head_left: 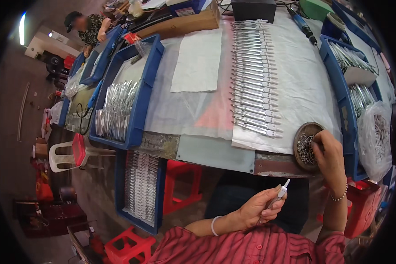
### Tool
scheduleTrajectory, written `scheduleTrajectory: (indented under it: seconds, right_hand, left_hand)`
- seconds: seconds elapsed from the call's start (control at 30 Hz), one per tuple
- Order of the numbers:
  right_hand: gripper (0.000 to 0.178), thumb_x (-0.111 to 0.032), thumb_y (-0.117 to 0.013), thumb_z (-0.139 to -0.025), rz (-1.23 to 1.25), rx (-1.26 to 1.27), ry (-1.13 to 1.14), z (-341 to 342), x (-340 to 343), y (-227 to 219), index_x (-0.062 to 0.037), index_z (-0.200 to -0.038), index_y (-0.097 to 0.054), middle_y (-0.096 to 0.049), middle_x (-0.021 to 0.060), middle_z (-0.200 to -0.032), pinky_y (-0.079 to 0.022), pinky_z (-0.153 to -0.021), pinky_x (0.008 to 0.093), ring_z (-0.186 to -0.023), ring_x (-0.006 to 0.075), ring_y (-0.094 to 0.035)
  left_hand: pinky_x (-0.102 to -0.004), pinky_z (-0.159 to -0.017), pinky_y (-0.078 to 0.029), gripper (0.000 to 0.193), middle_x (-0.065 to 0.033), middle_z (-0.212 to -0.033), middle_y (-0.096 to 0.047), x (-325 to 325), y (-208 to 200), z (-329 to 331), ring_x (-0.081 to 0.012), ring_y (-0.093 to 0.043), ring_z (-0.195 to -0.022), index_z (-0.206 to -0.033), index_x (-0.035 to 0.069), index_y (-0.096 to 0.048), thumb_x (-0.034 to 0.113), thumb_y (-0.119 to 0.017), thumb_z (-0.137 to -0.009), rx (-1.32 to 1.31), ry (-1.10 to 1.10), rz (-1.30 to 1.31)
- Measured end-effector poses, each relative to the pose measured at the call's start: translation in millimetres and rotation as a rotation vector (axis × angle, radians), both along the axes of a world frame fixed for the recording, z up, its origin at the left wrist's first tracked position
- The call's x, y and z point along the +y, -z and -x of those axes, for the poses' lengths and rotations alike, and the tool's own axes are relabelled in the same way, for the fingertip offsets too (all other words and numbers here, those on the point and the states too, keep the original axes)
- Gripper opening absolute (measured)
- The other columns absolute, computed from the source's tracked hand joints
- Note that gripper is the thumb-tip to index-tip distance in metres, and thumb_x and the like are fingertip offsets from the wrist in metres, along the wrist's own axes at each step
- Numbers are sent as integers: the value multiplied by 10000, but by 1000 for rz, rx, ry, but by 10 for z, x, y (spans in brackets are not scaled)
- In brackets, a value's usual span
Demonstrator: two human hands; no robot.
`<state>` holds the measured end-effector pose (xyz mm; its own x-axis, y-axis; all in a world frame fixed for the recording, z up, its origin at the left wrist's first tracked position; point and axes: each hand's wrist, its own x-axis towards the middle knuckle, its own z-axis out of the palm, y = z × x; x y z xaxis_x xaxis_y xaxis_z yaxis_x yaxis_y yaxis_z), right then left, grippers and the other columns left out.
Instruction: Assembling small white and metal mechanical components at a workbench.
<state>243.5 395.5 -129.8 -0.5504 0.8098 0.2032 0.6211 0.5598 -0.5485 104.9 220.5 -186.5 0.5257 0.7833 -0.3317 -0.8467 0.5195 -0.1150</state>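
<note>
My left hand (265,206) is closed around a slim silver metal piece (282,192) with a narrow pale tip pointing up, held just in front of the table edge. Most of that piece is hidden by my fingers. My right hand (329,155) reaches into a round brown dish (300,162) of small metal parts (305,148). Its thumb and fingers are bent together over the parts; what they pinch, if anything, is too small to make out. Beyond the dish, a long row of similar slim silver pieces (255,83) lies side by side on white sheeting (301,88).
Blue bins of silver pieces flank the work area: one at left (150,88), one lower down (119,193), another at right (345,110). A bag of small parts (375,141) hangs by the right bin. A blue-black powered hand tool (302,26) lies far right. Another person (94,28) sits far left.
</note>
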Motion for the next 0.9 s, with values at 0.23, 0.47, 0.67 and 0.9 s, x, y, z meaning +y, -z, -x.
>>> scheduleTrajectory:
  seconds: [0.23,0.47,0.67,0.9]
  right_hand:
    - [77,59,-563,-762,244,320,55,-135,-204,-62,20,-829,-563,-606,105,-766,-454,-649,254,-735,163,-604]
    - [136,64,-658,-709,472,556,-170,-123,-704,-2,-6,-813,-607,-627,113,-817,-489,-670,273,-759,201,-620]
    - [172,37,-695,-693,349,532,-205,-90,-911,160,-31,-829,-614,-599,97,-840,-484,-642,274,-749,199,-602]
    - [224,45,-705,-647,221,511,-182,-40,-993,215,-28,-832,-603,-584,96,-846,-477,-618,287,-738,211,-585]
  left_hand:
    - [-179,-303,-274,329,17,-629,-452,32,19,10,-35,-342,-376,-918,66,-493,369,-374,-966,-13,10,20]
    - [-195,-372,-286,325,12,-674,-443,22,101,29,-40,-340,-405,-1037,44,-504,341,-397,-959,-3,-40,-14]
    - [-182,-365,-279,284,11,-660,-476,29,11,-4,-38,-342,-401,-962,71,-485,341,-399,-963,95,-75,-31]
    - [-179,-377,-276,269,-4,-661,-486,34,-34,-29,-46,-331,-394,-974,75,-471,335,-407,-962,230,-87,-50]
